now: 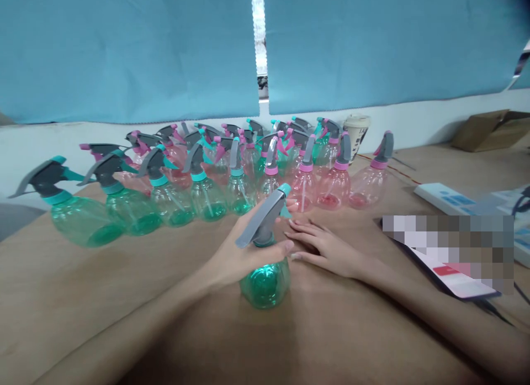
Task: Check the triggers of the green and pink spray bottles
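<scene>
My left hand (238,252) is wrapped round the neck of a green spray bottle (265,283) with a grey trigger head (260,216), which stands on the brown table (124,296) in front of me. My right hand (323,244) lies flat on the table just to the right of the bottle, fingers stretched out and pointing left, holding nothing. Its fingertips sit close to the bottle's neck.
Behind stand several green spray bottles (132,208) at the left and several pink ones (331,186) at the right, in rows. A paper cup (356,133) is behind them. Papers (455,274), a white device (447,197) and a cardboard box (488,128) lie to the right.
</scene>
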A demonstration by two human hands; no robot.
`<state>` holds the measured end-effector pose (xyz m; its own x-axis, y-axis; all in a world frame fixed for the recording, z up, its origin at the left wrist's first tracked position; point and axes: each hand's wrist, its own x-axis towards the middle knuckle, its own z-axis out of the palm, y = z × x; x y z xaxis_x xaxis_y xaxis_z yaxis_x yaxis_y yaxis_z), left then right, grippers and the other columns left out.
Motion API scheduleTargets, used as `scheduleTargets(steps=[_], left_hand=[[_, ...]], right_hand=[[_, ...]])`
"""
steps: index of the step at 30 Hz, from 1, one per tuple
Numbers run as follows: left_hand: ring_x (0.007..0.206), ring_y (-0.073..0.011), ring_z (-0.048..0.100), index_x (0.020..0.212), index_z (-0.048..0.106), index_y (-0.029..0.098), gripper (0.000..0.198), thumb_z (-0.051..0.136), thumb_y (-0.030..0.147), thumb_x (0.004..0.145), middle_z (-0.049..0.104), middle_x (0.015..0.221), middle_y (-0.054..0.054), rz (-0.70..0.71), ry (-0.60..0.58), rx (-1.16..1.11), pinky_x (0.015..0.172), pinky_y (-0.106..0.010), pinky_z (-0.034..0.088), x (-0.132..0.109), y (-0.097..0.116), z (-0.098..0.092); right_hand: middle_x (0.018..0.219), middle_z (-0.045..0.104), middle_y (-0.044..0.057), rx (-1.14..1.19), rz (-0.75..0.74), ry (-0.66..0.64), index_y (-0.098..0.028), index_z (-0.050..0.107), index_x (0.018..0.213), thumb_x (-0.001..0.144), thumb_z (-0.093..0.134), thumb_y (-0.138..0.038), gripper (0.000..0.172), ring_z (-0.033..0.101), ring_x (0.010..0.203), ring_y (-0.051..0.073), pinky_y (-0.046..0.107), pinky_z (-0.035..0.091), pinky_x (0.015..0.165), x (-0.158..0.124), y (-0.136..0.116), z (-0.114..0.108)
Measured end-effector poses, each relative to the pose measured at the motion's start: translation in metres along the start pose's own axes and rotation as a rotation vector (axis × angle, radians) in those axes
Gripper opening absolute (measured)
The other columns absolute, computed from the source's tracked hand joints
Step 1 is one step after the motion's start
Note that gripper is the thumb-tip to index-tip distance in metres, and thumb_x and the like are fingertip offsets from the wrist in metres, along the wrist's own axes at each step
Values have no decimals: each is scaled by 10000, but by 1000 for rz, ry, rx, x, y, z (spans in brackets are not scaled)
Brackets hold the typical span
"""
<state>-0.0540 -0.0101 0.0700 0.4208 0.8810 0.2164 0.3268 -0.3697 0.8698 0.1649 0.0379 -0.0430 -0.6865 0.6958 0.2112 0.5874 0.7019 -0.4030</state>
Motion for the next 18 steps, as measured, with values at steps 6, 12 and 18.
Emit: scheduleTargets(steps=[6,12,18], left_hand=[[660,-168,524,1302,446,266,545,595,330,781,542,771,13,-30,-10,-53,600,-300,454,-2,-2,-2],[585,-145,498,1134,545,231,358,578,289,782,532,671,32,28,-3,-34,553,-274,435,-4,-5,-6],[641,-174,570,1054,560,220,289,557,262,768,582,682,23,59,40,9,611,-305,481,-3,-6,0]], right_hand=[[1463,425,98,7,-1,15,-226,471,1375,904,421,-584,594,324,1385,264,509,236,1134,0,-1,-1],[1483,395,79,6,12,11,-247,460,1384,896,430,-592,598,321,1386,260,496,240,1137,0,-2,-1],[1479,399,84,20,-2,19,-250,473,1374,895,437,-586,586,318,1387,269,517,231,1134,-1,0,-1]])
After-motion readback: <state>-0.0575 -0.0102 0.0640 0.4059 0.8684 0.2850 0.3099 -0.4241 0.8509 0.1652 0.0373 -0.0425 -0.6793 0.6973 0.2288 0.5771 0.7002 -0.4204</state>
